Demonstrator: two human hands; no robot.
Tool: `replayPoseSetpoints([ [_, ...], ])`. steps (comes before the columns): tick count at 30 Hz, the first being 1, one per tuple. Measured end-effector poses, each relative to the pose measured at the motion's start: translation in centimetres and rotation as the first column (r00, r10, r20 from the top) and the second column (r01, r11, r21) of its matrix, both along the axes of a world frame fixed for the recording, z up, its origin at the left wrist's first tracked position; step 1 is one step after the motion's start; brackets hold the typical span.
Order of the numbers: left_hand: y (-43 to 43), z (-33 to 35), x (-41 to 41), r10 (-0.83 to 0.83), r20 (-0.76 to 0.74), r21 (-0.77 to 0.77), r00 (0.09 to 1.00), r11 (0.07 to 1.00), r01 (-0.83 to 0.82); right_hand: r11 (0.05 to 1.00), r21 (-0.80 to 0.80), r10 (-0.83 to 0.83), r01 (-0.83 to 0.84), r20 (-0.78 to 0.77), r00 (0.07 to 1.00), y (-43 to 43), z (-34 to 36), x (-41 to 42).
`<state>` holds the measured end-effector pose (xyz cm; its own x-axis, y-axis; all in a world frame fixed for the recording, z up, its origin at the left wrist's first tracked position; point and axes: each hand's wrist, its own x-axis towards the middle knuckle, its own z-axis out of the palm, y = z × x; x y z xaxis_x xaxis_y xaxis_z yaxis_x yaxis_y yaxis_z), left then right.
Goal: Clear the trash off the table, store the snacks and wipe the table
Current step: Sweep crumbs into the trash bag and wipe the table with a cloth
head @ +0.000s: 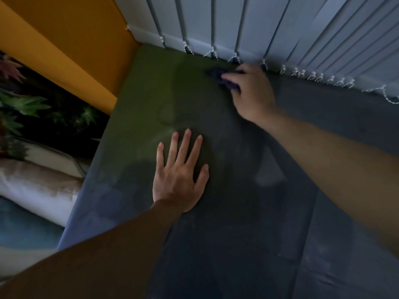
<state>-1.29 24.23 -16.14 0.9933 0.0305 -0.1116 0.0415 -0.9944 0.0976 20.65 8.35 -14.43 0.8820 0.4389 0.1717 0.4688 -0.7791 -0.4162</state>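
**Counter [237,212] with a dark cloth at its far edge**

The counter filled most of the head view, a dark matte surface that looked greenish towards its far left corner. The dark blue cloth [216,75] lay bunched on the counter close to the far edge, just below the hanging ends of the vertical blinds [280,29]. The right hand [252,93] reached across to it with the arm stretched out. Its fingers [228,78] were curled down over the cloth and held it against the surface. This hand and the cloth were blurred, so the exact grip could not be made out.

The left hand [179,178] rested flat on the counter nearer the person, palm down. Its fingers were straight and slightly spread, holding nothing. The two hands were well apart.

A yellow wall [64,44] ran along the left side of the counter. Below it were green plant leaves [26,104] and a pale cushion [32,182].
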Motion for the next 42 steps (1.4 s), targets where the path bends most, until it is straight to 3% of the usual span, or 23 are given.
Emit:
replayPoseSetpoints([
  [2,0.0,0.0,0.0,-0.001,-0.006,-0.004,1.0,1.0,0.001,0.984,0.028,-0.174,0.174,0.0,0.985,-0.1,-0.4,0.3],
  [3,0.0,0.1,0.1,0.001,-0.011,-0.004,1.0,1.0,-0.001,0.984,0.023,-0.175,0.175,0.0,0.985,0.3,-0.5,-0.3],
  [7,0.0,0.2,0.1,0.008,-0.037,0.01,0.999,1.0,-0.007,0.983,0.043,0.182,-0.18,-0.046,0.982,0.2,-0.1,-3.7],
  [9,0.0,0.1,0.1,0.006,-0.035,0.011,0.999,1.0,-0.005,0.972,0.018,0.235,-0.234,-0.041,0.971,-1.5,-0.1,-3.4],
  [12,0.1,0.0,0.0,0.0,-0.024,0.008,1.0,1.0,0.0,0.997,0.055,-0.057,0.055,0.022,0.998,-4.3,-0.5,-2.3],
  [15,0.0,-0.2,0.0,-0.002,-0.01,0.011,1.0,1.0,0.002,0.92,0.047,-0.389,0.389,0.004,0.921,-6.2,-0.6,-3.0],
  [17,0.0,-0.3,0.0,0.001,-0.005,0.007,1.0,1.0,-0.001,0.884,0.055,-0.465,0.465,-0.007,0.885,-6.3,-0.7,-4.7],
  [19,0.1,-0.4,0.0,0.003,-0.015,0.006,1.0,1.0,-0.003,0.933,0.073,-0.352,0.353,-0.018,0.936,-6.1,-0.8,-6.9],
  [21,0.1,-0.5,0.0,0.004,-0.031,0.002,1.0,1.0,-0.004,0.992,0.07,-0.104,0.106,-0.033,0.994,-6.4,-0.8,-8.7],
  [23,0.0,-0.5,0.0,0.009,-0.028,0.01,1.0,1.0,-0.009,0.999,0.042,0.013,-0.012,-0.016,1.0,-7.6,-0.5,-9.1],
  [25,0.0,-0.5,0.0,0.015,-0.025,0.011,1.0,1.0,-0.015,0.986,0.053,-0.16,0.158,0.035,0.987,-9.2,-0.7,-8.9],
  [28,0.0,-0.5,0.0,0.009,-0.03,-0.008,0.999,1.0,-0.01,0.858,0.051,-0.513,0.511,0.027,0.858,-9.2,-1.1,-10.5],
  [30,0.0,-0.4,0.0,0.007,-0.034,-0.022,0.999,1.0,-0.008,0.896,0.029,-0.444,0.443,0.035,0.895,-7.5,-1.0,-13.2],
  [32,0.1,-0.3,0.0,0.009,-0.031,-0.042,0.999,0.999,-0.01,0.983,0.057,-0.175,0.173,0.016,0.984,-6.5,-0.8,-16.5],
  [34,0.2,-0.1,-0.1,0.001,-0.031,-0.07,1.0,0.998,-0.004,0.999,0.048,0.001,0.0,-0.01,1.0,-6.9,-0.5,-18.9],
  [36,0.4,0.1,-0.2,-0.002,-0.031,-0.115,1.0,0.993,-0.002,0.99,0.057,-0.128,0.127,0.007,0.992,-7.9,-0.6,-19.9],
  [39,0.9,0.3,-0.7,-0.023,-0.015,-0.204,1.0,0.979,0.02,0.844,0.129,-0.522,0.52,-0.018,0.853,-8.1,-0.9,-21.4],
  [41,1.3,0.4,-1.1,-0.042,0.011,-0.3,0.999,0.953,0.044,0.814,0.099,-0.574,0.572,-0.011,0.819,-6.7,-0.9,-23.4],
  [42,1.6,0.4,-1.4,-0.057,0.02,-0.326,0.998,0.943,0.06,0.856,0.084,-0.511,0.51,0.0,0.859,-5.9,-0.9,-24.9],
])
